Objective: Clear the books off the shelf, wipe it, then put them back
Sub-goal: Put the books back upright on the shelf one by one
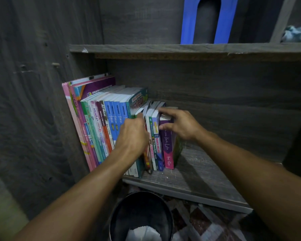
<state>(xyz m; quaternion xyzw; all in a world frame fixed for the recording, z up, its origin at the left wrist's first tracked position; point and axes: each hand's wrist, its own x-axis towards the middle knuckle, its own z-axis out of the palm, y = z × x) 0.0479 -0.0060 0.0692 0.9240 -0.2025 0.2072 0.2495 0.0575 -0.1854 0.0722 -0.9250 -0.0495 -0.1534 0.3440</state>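
left grip (132, 134): bare hand, back toward the camera, at the row's middle. The fingertips go into the gap between the tall teal book (137, 101) and the short books and are hidden there. Cannot tell whether it clasps anything.
right grip (181, 126): bare hand at 3 o'clock of the left one. The fingers curl over the top edge of the purple book (168, 146) and the thumb presses its spine near the top, so it is grasping that book.
books (102, 122): upright row at the shelf's 9 o'clock end, leaning against the side wall. Tall pink and purple ones stand at the far 9 o'clock, blue-spined ones in the middle, short ones at the 3 o'clock end.
purple book: on the shelf, second from the row's 3 o'clock end. A green-edged book (178, 150) touches it at 3 o'clock and a blue-spined book (158, 146) at 9 o'clock.
shelf (207, 171): grey wood-grain board, with a bare stretch at 3 o'clock of the row.
upper shelf (163, 48): at 12 o'clock. It carries a blue plastic piece (189, 23) with an arched cut-out, and a crumpled cloth (297, 33) at 1 o'clock.
bin (116, 216): dark, round, at 6 o'clock below the shelf, with white paper (142, 232) inside.
floor (198, 221): patterned tiles at 5 o'clock.
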